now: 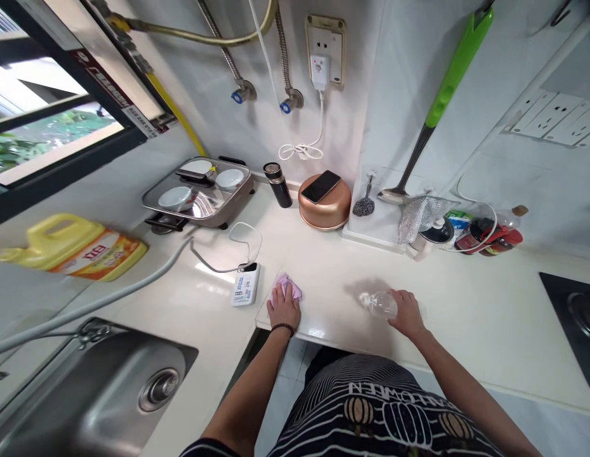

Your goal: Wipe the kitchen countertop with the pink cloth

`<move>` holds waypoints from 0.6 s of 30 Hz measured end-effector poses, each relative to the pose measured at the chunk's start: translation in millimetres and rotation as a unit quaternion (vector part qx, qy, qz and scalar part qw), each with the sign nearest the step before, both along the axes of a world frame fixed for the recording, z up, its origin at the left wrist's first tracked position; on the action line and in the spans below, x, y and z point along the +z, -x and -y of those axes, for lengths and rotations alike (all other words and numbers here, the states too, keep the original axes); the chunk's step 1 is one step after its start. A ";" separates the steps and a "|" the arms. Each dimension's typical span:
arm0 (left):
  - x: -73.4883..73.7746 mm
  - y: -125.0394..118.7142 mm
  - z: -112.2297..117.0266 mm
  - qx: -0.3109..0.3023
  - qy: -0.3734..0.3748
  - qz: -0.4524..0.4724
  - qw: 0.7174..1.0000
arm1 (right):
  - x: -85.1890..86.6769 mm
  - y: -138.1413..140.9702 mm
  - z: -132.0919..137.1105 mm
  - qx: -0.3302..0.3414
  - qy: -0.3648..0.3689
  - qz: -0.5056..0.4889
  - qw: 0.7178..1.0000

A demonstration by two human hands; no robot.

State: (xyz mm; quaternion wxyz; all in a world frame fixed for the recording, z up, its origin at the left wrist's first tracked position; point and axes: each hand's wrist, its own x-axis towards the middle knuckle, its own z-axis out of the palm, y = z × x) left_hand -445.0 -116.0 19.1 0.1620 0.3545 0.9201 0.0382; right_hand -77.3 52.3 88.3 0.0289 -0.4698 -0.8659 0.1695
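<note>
My left hand (284, 308) presses down on a crumpled pink cloth (293, 290) near the counter's front edge, its fingers bent over the fabric. A dark beaded bracelet circles that wrist. Further right, my right hand (407, 312) is wrapped round a clear plastic bottle (384, 304). The bottle is tilted over on its side, its white top (366, 299) pointing left toward the cloth. A shadow falls on the counter around that top. Just left of the cloth lies a white power bank (246, 285) with a cable plugged in.
A copper-coloured round pot (324, 206) with a phone (322, 186) on it stands by the wall, beside a black flask (278, 185). A lidded electric pan (199, 193) sits back left. Left are a yellow jug (80, 251) and the sink (108, 393); right is a black hob (578, 317).
</note>
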 end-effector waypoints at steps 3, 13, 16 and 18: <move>-2.8 -20.5 -3.9 -0.061 -0.002 0.005 0.998 | 4.1 -32.7 -12.5 -0.041 0.004 -0.117 0.992; -23.7 -201.9 -60.6 -0.522 -0.062 0.168 0.834 | -8.2 -141.4 -21.1 -0.429 0.046 -0.336 0.837; -23.3 -224.6 -87.6 -0.529 -0.068 0.174 0.828 | -20.6 -161.4 -12.2 -0.446 0.058 -0.299 0.841; -20.6 -212.7 -106.0 -0.486 -0.060 0.157 0.858 | -31.8 -175.3 -3.4 -0.427 0.032 -0.237 0.872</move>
